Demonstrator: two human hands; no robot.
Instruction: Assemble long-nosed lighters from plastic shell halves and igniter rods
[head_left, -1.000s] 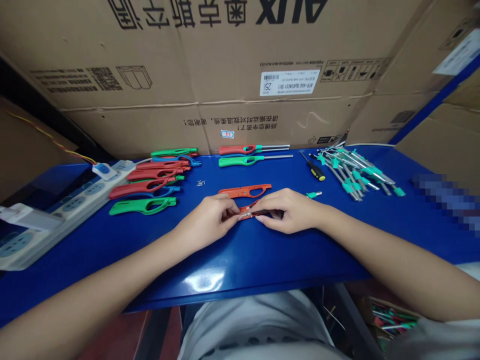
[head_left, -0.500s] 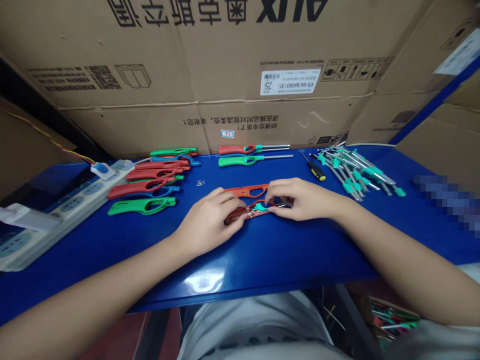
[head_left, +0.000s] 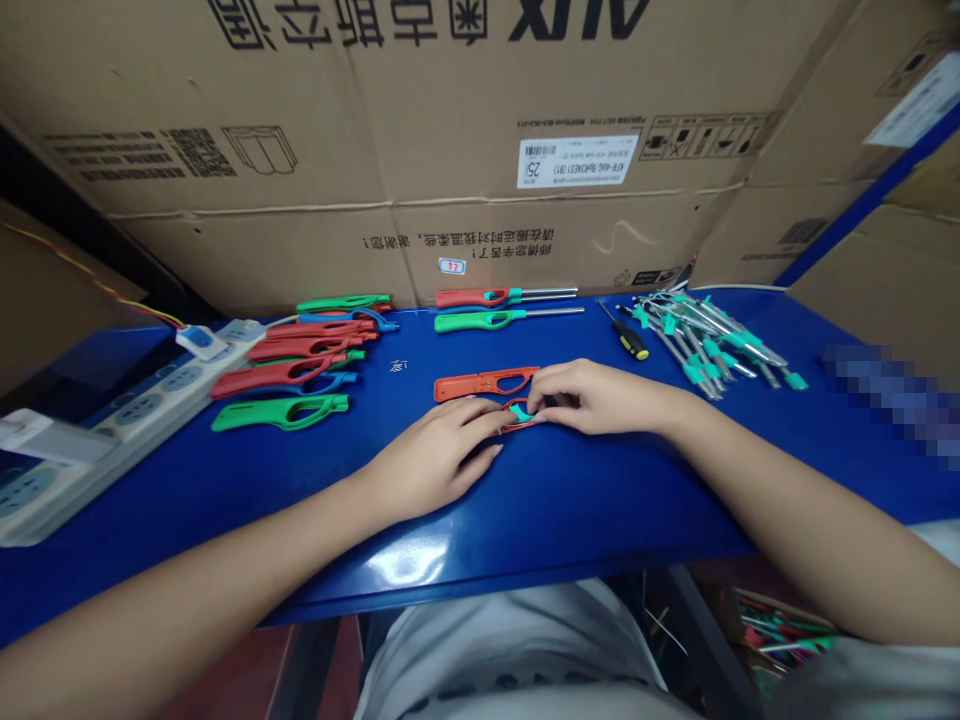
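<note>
A red lighter casing half (head_left: 514,429) lies on the table between my hands, its handle end covered by my left hand (head_left: 442,455). That hand rests over the casing with fingers stretched out and thumb apart, fingertips touching near the teal piece. My right hand (head_left: 577,397) is closed in a pinch at the teal trigger piece (head_left: 519,411) of the lighter's inner assembly, at the front of the casing. The fingers hide most of the assembly. Just behind lies the matching orange-red casing half (head_left: 459,388), inner side up.
Green, red and blue lighter casings (head_left: 281,412) lie left, beside a power strip (head_left: 150,405). Small screws (head_left: 398,366) sit nearby. Two lighters (head_left: 472,320) lie behind. A screwdriver (head_left: 628,338) and metal lighter tubes (head_left: 709,345) are at right. A cardboard sheet (head_left: 300,230) stands behind.
My left hand has turned flatter over the casing, its thumb coming away and its fingers reaching forward over it. My right hand keeps its pinch at nearly the same place.
</note>
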